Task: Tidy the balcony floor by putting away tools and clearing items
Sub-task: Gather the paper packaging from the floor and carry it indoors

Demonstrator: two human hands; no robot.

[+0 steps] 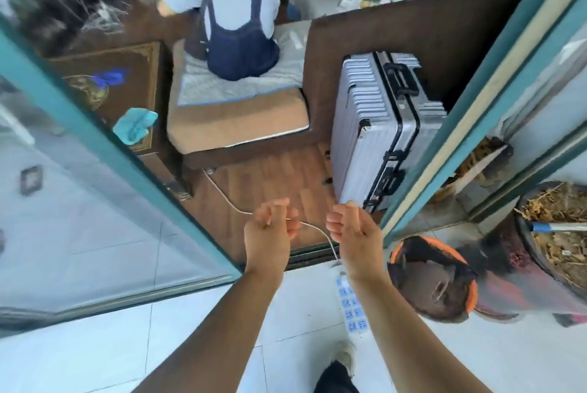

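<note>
A white power strip (pixel 351 307) with blue sockets lies on the white tiled balcony floor at the door sill. Its thin white cable (pixel 314 229) runs from the strip over the sill and across the wooden floor to under a sofa. My left hand (pixel 270 230) is held over the sill and pinches the cable, lifting it off the floor. My right hand (pixel 349 230) hovers beside it with fingers loosely curled; nothing shows in it. The cable passes behind that hand.
A silver suitcase (pixel 368 126) stands just inside the doorway on the right. An orange-rimmed basin (pixel 435 278) and a pot of dry plants (pixel 559 253) with a blue-handled tool (pixel 552 227) sit on the right. A glass sliding door (pixel 95 218) flanks the left. A person (pixel 235 27) sits on the sofa.
</note>
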